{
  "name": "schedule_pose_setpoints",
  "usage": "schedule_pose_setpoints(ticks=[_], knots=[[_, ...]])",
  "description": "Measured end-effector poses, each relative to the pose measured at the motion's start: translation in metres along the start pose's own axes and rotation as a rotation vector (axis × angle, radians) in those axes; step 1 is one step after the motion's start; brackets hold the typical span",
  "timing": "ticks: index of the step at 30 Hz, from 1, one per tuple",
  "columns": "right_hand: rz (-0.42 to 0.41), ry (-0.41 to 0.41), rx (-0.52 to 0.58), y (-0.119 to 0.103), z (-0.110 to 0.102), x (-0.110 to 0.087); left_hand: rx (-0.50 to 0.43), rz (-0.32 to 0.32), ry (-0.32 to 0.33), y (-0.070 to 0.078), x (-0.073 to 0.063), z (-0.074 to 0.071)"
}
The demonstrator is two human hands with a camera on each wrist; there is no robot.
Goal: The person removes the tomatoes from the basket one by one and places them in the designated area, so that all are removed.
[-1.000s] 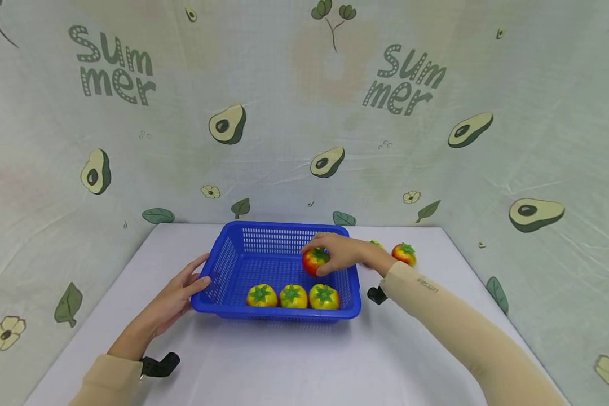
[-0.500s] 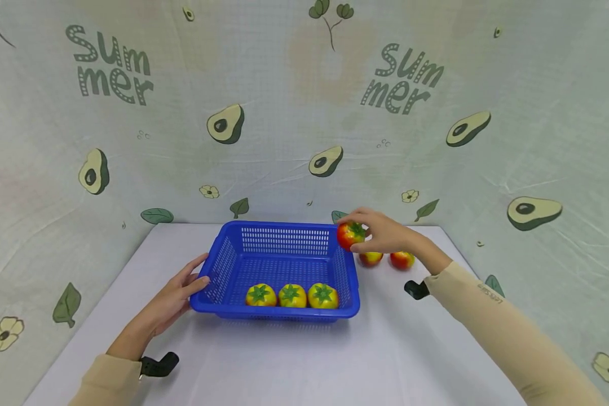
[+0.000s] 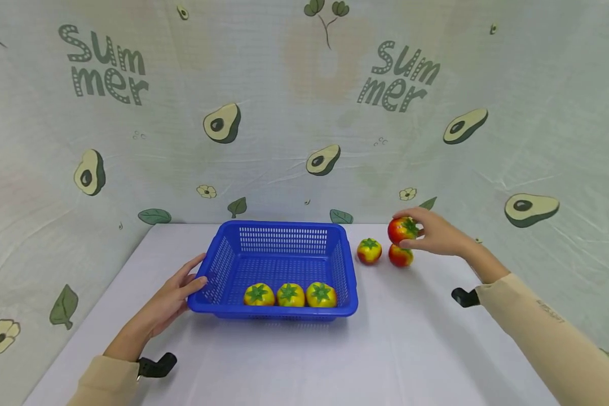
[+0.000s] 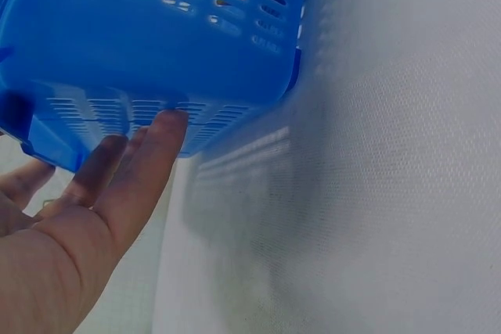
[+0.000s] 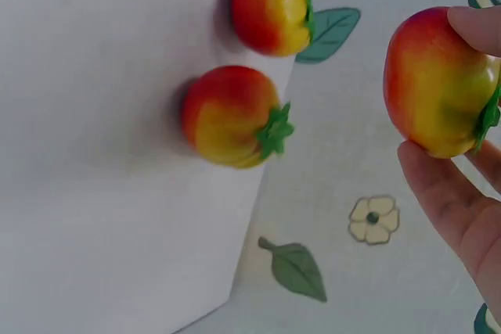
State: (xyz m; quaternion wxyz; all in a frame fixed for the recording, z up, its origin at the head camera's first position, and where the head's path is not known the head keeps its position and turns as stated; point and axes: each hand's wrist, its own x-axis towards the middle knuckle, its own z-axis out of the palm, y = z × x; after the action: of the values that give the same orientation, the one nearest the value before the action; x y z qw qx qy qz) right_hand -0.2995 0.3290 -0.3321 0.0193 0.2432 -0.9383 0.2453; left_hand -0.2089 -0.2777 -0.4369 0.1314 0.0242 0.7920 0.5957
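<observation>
My right hand (image 3: 436, 234) pinches a red-and-yellow tomato (image 5: 438, 84) with a green leafy top, between thumb and fingers. It is raised above the table, beyond the basket's right side. In the head view it partly covers another tomato (image 3: 401, 256) on the table; a further tomato (image 3: 369, 251) lies to the left of that one. A blue plastic basket (image 3: 272, 310) stands in the middle, with three yellowish tomatoes (image 3: 291, 295) lined up along its near wall. My left hand (image 3: 170, 299) holds the basket's left rim, thumb over the edge and fingers against the slotted outer wall.
The white table (image 3: 304, 361) carries the basket and the loose tomatoes. Behind and beside it hangs a cloth (image 3: 284, 73) printed with avocados, leaves and lettering. Each wrist wears a black camera mount (image 3: 157, 365).
My right hand has carried the tomato out of the basket, over its right wall and farther right above the table. The left hand has stayed at the basket's rim.
</observation>
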Motion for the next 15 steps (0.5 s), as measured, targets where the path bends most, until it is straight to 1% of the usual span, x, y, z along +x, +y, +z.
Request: schedule_pose_setpoints(ticks=[5, 11, 15], knots=[[0.072, 0.014, -0.014, 0.029, -0.005, -0.014, 0.002, 0.000, 0.000, 0.001, 0.000, 0.000], [0.110, 0.021, -0.023, 0.059, -0.004, -0.026, 0.000, -0.001, 0.002, 0.001, -0.001, 0.001], [0.153, 0.015, -0.036, 0.075, -0.002, -0.032, 0.000, -0.001, 0.003, 0.001, -0.001, 0.001]])
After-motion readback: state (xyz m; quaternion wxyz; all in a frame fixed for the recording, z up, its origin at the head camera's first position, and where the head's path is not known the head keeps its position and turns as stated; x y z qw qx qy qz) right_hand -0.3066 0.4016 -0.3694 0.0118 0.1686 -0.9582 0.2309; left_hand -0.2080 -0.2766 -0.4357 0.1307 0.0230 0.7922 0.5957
